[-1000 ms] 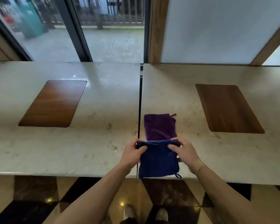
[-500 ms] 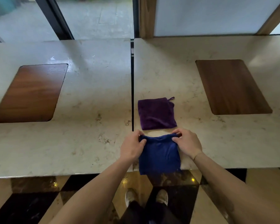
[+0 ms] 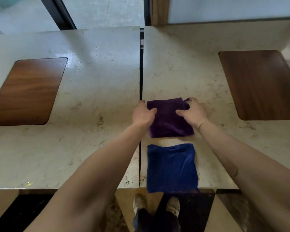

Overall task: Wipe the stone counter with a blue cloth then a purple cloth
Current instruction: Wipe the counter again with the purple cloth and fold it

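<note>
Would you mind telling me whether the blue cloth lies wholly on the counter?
No. The blue cloth lies flat, but its near edge hangs past the front edge of the counter.

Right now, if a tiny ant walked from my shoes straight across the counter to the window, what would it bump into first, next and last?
Near to far: the blue cloth hanging slightly over the counter edge → a bare strip of stone → the purple cloth, gripped at its far corners by the left hand and right hand → more bare stone.
</note>
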`<state>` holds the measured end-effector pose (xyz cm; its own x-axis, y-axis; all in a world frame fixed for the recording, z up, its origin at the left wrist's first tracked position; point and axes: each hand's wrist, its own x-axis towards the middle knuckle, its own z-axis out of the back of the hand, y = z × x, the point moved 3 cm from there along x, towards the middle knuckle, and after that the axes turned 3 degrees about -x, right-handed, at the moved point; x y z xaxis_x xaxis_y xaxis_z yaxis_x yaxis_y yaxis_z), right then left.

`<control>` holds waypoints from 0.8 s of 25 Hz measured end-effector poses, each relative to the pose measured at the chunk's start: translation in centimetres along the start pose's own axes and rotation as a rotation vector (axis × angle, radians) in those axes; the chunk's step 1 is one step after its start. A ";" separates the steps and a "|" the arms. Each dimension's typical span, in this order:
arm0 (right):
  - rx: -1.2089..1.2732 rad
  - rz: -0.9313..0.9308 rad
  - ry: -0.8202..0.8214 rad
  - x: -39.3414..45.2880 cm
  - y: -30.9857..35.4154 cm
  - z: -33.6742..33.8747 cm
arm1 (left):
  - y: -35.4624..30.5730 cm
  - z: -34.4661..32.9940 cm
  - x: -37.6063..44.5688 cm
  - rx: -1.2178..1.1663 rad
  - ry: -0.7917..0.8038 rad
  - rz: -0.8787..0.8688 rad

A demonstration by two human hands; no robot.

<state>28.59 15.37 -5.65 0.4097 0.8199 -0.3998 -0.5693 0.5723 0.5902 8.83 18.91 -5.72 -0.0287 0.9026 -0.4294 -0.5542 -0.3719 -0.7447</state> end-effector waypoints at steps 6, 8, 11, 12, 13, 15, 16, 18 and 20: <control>0.248 -0.101 0.039 0.1 0.5 -1.0 | -0.7 -0.4 0.1 -0.095 -0.004 0.006; 0.333 -0.079 0.009 -0.7 0.7 -0.8 | -1.4 0.2 -1.1 -0.134 -0.012 -0.074; 0.451 -0.018 0.024 -2.9 1.3 -0.1 | -2.3 1.7 -3.6 -0.235 -0.032 -0.175; 0.491 0.004 0.046 -3.7 1.7 0.2 | -2.4 2.6 -4.5 -0.255 -0.054 -0.202; 0.529 0.028 0.073 -4.6 2.4 0.6 | -2.6 3.6 -5.3 -0.284 -0.076 -0.221; 0.586 0.079 0.126 -6.7 4.0 1.0 | -2.6 5.9 -7.1 -0.336 -0.118 -0.227; 0.597 0.110 0.144 -7.9 4.8 1.2 | -2.5 7.2 -8.1 -0.348 -0.140 -0.231; 0.596 0.177 0.164 -10.3 6.6 1.2 | -1.9 9.8 -9.6 -0.362 -0.168 -0.237; 0.600 0.219 0.172 -12.8 8.3 0.5 | -0.8 12.3 -10.9 -0.397 -0.180 -0.222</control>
<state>19.01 9.65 4.74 0.1820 0.9354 -0.3033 -0.1102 0.3259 0.9390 -0.63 12.02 5.87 -0.1085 0.9796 -0.1694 -0.2044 -0.1887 -0.9605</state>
